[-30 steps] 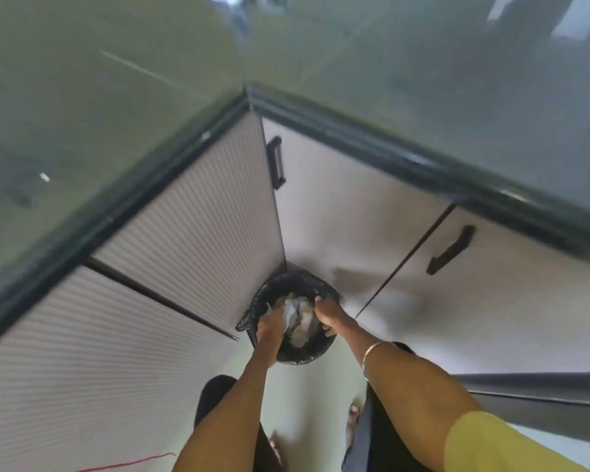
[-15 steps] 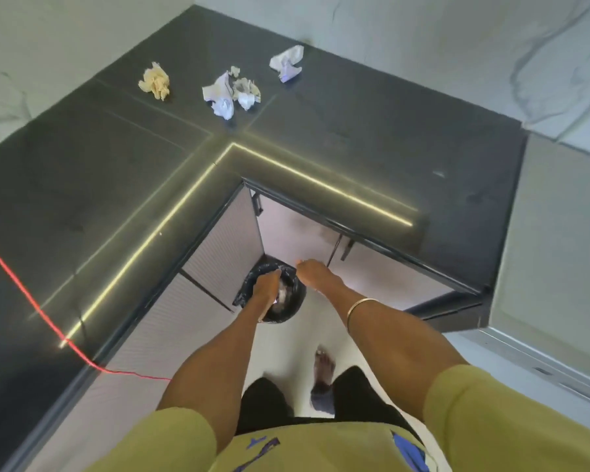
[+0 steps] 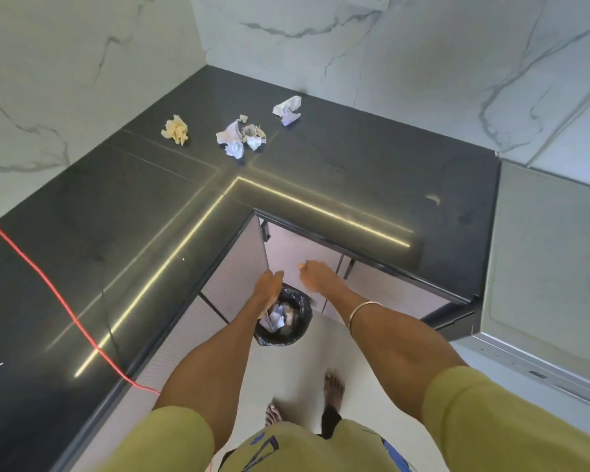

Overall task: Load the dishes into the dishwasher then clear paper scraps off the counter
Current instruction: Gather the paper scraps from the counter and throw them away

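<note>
Crumpled paper scraps lie in the corner of the black counter (image 3: pixel 372 172): a yellowish scrap (image 3: pixel 175 130), a cluster of white scraps (image 3: pixel 241 139), and a white scrap (image 3: pixel 288 110) farther back. On the floor in the counter's inner corner stands a small bin with a black liner (image 3: pixel 295 330), with white paper inside. My left hand (image 3: pixel 267 282) hovers just above the bin's rim, fingers relaxed, holding nothing. My right hand (image 3: pixel 315 272) is a little to the right at the same height, loosely curled and empty.
A red cable (image 3: pixel 48 284) runs across the left counter and over its edge. White cabinet doors (image 3: pixel 239 267) with black handles face the bin. A grey appliance top (image 3: pixel 542 260) adjoins the counter at right. My bare feet (image 3: pixel 332 386) stand on the pale floor.
Both hands have lifted out of the bin, leaving the paper inside. My view has risen from the bin to the counter with its scraps.
</note>
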A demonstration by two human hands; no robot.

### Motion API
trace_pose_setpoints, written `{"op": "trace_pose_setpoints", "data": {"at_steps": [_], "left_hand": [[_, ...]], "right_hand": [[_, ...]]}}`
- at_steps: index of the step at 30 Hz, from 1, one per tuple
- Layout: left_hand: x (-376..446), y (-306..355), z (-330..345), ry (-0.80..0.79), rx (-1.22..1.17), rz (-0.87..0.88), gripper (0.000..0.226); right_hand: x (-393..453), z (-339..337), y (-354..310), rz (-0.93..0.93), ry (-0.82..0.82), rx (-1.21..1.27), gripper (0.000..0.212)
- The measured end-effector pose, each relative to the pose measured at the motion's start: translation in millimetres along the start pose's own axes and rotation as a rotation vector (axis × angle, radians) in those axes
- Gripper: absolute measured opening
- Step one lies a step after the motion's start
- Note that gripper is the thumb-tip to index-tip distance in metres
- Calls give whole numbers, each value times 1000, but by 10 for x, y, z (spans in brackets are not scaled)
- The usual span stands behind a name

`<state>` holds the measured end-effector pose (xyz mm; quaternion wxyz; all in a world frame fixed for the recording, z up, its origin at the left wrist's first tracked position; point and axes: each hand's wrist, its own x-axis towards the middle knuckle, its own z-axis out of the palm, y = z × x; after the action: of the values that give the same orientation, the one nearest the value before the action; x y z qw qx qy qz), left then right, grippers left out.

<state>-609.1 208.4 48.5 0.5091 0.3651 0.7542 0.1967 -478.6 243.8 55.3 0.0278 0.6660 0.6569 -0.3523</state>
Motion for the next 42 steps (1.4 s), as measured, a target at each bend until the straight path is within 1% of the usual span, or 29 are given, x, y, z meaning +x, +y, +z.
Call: {"op": "trace_pose_setpoints", "data": {"at_steps": [5,8,11,14,15,16,18,19,21,22,24,26,27,29,30,33,34,37,40,42], "left_hand": [[34,208,-250,-4,3,100,57],[134,333,-408,11,12,147,59],[297,523,-591,46,79,167,52],[504,730,-796,84,130,206,33],[589,784,-862,93,133,217,32],[682,829,-917,99,137,222,37],[864,939,-992,120,118,233,46],[944,996,-1014,135,106,238,45],[1132,1093,-1046,162,71,233,24],[1237,1135,-1061,182,59,230,19],[1455,1204,-1086,206,16,221,26],[1659,1304,-1113,228,-13,195,51],[1757,1364,-1128,231,-16,178,55],[1926,1494,-1156,240,-7,160,50],[2012,1559,-1163,244,-8,158,51],[2260,1717,-1168,274,-1,179,65],[2331,1738,-1167,300,-4,195,66],[2366,1802,-1207,427,-27,277,60],[2399,1897,-1312,554,27,323,55],[2465,1993,-1413,607,99,376,42]], "right_hand": [[87,-139,-143,-40,33,-65,45],[150,-255,-272,-37,110,4,48],[217,-400,-408,-88,219,53,41],[358,-553,-526,-126,288,80,35],[441,-593,-556,-138,304,83,33],[516,-638,-587,-145,310,78,31],[703,-740,-634,-157,312,70,30],[808,-794,-651,-164,317,63,30],[1036,-923,-693,-167,327,42,34],[1147,-987,-727,-168,327,37,35],[1370,-1105,-803,-179,310,26,36],[1600,-1224,-896,-203,305,6,35],[1704,-1285,-944,-218,302,1,34],[1894,-1406,-1032,-250,283,-6,32],[1987,-1471,-1067,-261,268,-15,32],[2273,-1641,-1116,-266,233,-23,30],[2371,-1678,-1125,-273,230,-23,28],[2611,-1754,-1196,-288,230,-23,25],[2788,-1792,-1320,-309,234,0,31],[2895,-1819,-1414,-317,247,24,35]]}}
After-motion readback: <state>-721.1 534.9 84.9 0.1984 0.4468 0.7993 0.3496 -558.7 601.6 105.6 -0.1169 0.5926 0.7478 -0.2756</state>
